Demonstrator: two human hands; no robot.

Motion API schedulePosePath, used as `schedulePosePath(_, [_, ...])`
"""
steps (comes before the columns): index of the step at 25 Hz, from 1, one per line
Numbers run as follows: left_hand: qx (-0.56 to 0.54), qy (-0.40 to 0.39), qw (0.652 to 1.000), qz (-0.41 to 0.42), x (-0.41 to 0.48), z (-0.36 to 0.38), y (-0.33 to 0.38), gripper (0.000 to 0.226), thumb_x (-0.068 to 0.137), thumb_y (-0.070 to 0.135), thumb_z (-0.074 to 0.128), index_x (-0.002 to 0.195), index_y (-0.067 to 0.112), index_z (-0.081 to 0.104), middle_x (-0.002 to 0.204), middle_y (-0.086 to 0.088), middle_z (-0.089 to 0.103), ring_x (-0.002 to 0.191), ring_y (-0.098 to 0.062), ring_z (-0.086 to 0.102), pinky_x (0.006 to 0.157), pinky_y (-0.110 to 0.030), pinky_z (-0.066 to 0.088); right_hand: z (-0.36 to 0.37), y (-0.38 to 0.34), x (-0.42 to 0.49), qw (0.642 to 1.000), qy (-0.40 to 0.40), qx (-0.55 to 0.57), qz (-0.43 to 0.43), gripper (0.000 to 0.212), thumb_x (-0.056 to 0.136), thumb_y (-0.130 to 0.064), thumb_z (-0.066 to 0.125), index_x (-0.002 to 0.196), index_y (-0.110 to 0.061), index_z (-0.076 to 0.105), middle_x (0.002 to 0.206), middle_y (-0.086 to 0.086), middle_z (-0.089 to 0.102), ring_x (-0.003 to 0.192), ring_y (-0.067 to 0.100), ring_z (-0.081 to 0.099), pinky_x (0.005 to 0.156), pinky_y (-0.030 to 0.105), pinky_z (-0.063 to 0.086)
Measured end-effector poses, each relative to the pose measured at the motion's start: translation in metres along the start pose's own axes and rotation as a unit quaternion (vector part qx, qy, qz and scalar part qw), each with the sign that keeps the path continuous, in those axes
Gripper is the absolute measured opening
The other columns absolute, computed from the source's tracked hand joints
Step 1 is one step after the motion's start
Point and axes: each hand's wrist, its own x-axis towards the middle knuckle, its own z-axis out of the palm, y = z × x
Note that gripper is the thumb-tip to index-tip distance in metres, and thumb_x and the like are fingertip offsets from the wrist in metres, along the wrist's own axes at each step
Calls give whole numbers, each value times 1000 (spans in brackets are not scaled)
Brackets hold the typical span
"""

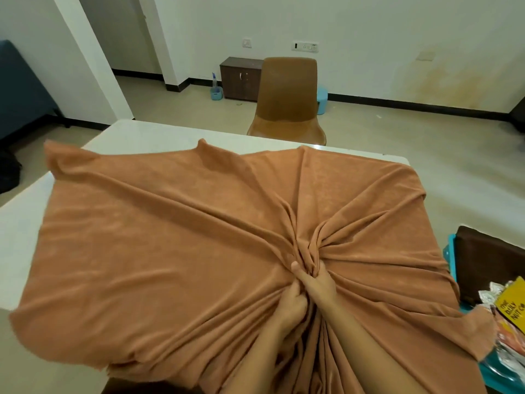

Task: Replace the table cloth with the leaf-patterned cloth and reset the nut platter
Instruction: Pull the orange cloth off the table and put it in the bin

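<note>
A plain orange-brown table cloth (pixel 159 223) lies over a white table (pixel 136 135), bunched into folds that radiate from its near middle. My right hand (pixel 319 282) grips the gathered knot of cloth. Just behind it, my left hand (pixel 292 304) is closed on the same bunch of folds. The cloth's far-left corner is lifted off the table. At the right edge, nut packets, one with a yellow label (pixel 510 304), lie on a teal tray (pixel 495 373). No leaf-patterned cloth is in view.
A brown plastic chair (pixel 287 100) stands at the table's far side. Behind it are a small dark cabinet (pixel 241 78), a spray bottle in a blue holder (pixel 216 89) and a blue stool (pixel 322 99). A dark brown box (pixel 491 265) sits at the right.
</note>
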Motion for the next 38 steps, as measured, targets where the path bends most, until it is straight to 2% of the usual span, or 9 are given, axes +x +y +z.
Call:
schedulePosePath(2, [12,-11,999,-29,-4,-15,-8,33,96,19,44,127,22,53,119,4,61,112,-12,58,102,-30,45,-7,0,-1,999,7,-50,-9,68,77,-31,76,135,-12,45,127,9,60,120,29,54,93,31,42])
schedulePosePath(5, [176,309,932,65,2,-78,-26,26,88,25,60,113,16,61,108,-9,67,102,-30,63,90,-39,50,-12,5,-2,990,-10,-139,-30,67,82,-16,63,143,-14,35,141,13,48,131,34,43,107,40,38])
schedulePosePath(7, [279,441,853,-27,7,-123,-37,66,83,41,64,138,12,43,141,-22,45,130,-44,39,107,-52,31,-12,8,-3,989,-6,-138,-49,63,83,-6,53,143,-17,37,142,12,47,132,34,42,109,42,36])
schedulePosePath(10, [232,411,861,-187,17,-146,-40,91,83,55,58,151,12,17,159,-14,11,146,-39,-1,116,-50,-1,-11,7,-7,988,11,-136,-65,67,81,4,43,143,-20,39,140,13,49,132,34,43,109,41,37])
schedulePosePath(16, [105,187,966,-144,65,-95,17,76,88,70,33,139,15,49,155,-4,30,147,-29,8,119,-44,5,-9,-13,-15,988,16,-53,-141,66,73,11,49,132,-18,55,114,-9,62,112,8,56,87,2,36])
schedulePosePath(20, [-152,52,972,-171,61,-52,57,83,53,81,67,111,21,68,118,-9,67,113,-23,60,106,-40,42,7,-44,-20,986,-19,15,-163,58,79,4,47,133,-16,54,118,-6,64,117,10,57,104,25,42])
schedulePosePath(26, [-228,108,957,-141,36,-37,99,39,75,43,71,102,14,69,67,-6,68,71,-23,62,56,-23,45,-29,-58,-22,949,-55,-76,-300,37,69,-21,66,104,-12,63,104,1,66,102,14,61,92,41,49])
schedulePosePath(32, [-147,173,974,21,18,-34,166,29,73,27,73,98,26,58,99,-3,70,89,-17,66,80,-32,54,-42,-59,-55,912,166,-270,-261,128,58,-78,60,153,-16,0,160,4,-2,147,28,-11,116,49,-13])
schedulePosePath(38, [-106,132,971,167,-13,-34,215,14,81,19,72,88,27,64,91,7,67,88,-9,65,79,-21,53,-63,-87,-51,981,131,-144,3,161,39,-73,78,143,-19,-32,154,22,-22,143,41,-16,111,64,-5])
